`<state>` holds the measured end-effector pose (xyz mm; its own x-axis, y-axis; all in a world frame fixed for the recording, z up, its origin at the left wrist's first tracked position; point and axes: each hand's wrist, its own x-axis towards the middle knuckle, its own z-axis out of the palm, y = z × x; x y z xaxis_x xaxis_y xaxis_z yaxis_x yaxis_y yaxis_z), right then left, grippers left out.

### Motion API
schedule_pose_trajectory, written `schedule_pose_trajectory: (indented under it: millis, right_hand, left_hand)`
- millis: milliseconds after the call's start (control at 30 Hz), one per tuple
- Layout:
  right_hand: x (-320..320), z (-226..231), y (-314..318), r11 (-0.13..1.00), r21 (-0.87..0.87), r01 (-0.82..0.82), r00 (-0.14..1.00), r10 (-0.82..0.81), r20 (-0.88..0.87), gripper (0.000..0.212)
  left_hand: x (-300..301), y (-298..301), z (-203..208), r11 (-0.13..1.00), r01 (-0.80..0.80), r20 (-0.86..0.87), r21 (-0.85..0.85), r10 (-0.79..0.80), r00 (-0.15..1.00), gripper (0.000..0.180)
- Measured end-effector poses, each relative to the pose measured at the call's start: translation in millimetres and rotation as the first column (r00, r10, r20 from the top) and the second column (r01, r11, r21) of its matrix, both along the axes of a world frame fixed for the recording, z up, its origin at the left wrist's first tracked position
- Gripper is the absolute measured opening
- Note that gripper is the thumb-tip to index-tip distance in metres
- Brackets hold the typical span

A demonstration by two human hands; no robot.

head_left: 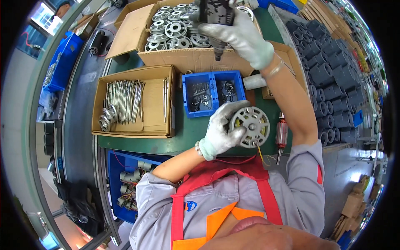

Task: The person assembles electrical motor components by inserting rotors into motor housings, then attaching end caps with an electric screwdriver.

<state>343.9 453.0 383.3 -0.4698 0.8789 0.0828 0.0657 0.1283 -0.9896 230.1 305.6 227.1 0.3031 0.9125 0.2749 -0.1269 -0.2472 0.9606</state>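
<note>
Head view, and here's the left hand (223, 131), in a white glove, curled firmly around a round grey metal motor housing with a slotted face (252, 126), thumb across the near side! That housing sits above the front edge of the green worktable (183, 143), its slotted face turned up to the camera, a thin yellow wire (261, 154) trailing from its lower rim.

Up high, the right hand (243, 37), gloved too, is wrapped around a dark, scuffed power screwdriver (218, 18), tip down, well apart from the housing; exactly how the far fingers sit, I cannot tell.

Just right of the housing, there's a red-and-silver motor rotor with a long shaft (282, 135). Beyond the left hand, a two-compartment blue plastic bin (214, 93) carries small metal rings. To its left, an open cardboard tray (155, 110) holds slim silver metal rods (127, 100), and at the back a large cardboard box (189, 60) is heaped with round, spoked metal end covers (175, 29)!
</note>
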Motion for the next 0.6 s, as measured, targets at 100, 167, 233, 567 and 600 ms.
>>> schedule_pose_trajectory:
  millis: [100,167,233,567,600]
  right_hand:
    - [-8.5,7.3,-26.9,0.951,0.292,0.105,0.995,-0.100,-0.031,0.066]
    - [-28.9,31.2,-77.8,0.944,0.217,0.250,0.879,-0.128,-0.459,0.057]
    - [24.8,45.6,-102.9,0.962,0.262,0.069,0.998,-0.065,-0.023,0.054]
    - [38.9,12.7,-172.3,0.993,-0.009,-0.114,0.814,0.088,-0.574,0.030]
    - [40.6,12.0,-174.9,0.995,0.059,-0.078,0.879,0.096,-0.467,0.031]
  left_hand:
    - [0.0,3.3,-7.3,0.999,-0.042,0.041,-0.003,0.042,0.998,0.053]
    - [-7.5,3.0,-3.4,0.997,-0.068,0.054,0.029,0.067,0.996,0.049]
    - [1.5,1.5,8.4,0.998,-0.023,0.115,-0.066,0.030,0.993,0.047]
    - [5.1,-7.3,3.3,0.979,-0.119,0.191,-0.168,0.151,0.970,0.038]
    - [5.3,-9.6,6.0,0.975,-0.145,0.160,-0.168,0.172,0.972,0.034]
